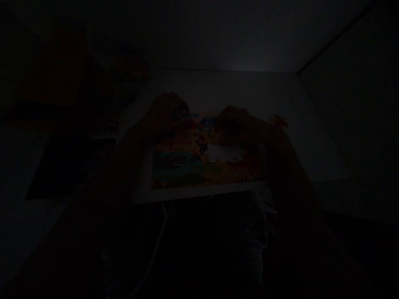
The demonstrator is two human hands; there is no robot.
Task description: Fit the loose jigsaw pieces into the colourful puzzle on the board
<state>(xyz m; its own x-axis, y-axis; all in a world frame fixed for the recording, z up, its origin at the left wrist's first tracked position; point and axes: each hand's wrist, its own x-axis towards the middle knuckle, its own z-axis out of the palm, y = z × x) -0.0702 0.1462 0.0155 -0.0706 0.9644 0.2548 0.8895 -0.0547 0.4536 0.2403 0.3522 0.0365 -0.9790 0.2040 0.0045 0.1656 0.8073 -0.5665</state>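
The view is very dark. A colourful picture puzzle (187, 166) lies on the white table, with a pale gap right of its middle where no picture shows. My left hand (170, 110) rests at the puzzle's upper left edge, fingers curled. At the upper right part is my right hand (235, 122), its fingers bent down over the picture. Whether either hand holds a piece is too dark to tell. Just beyond my right wrist sits a small pile of coloured pieces (279, 121).
The white table (311, 141) reaches back to a wall. On the left are an orange box-like object (56, 70) and a dark flat object (65, 166). A pale cable (158, 241) hangs below the front edge.
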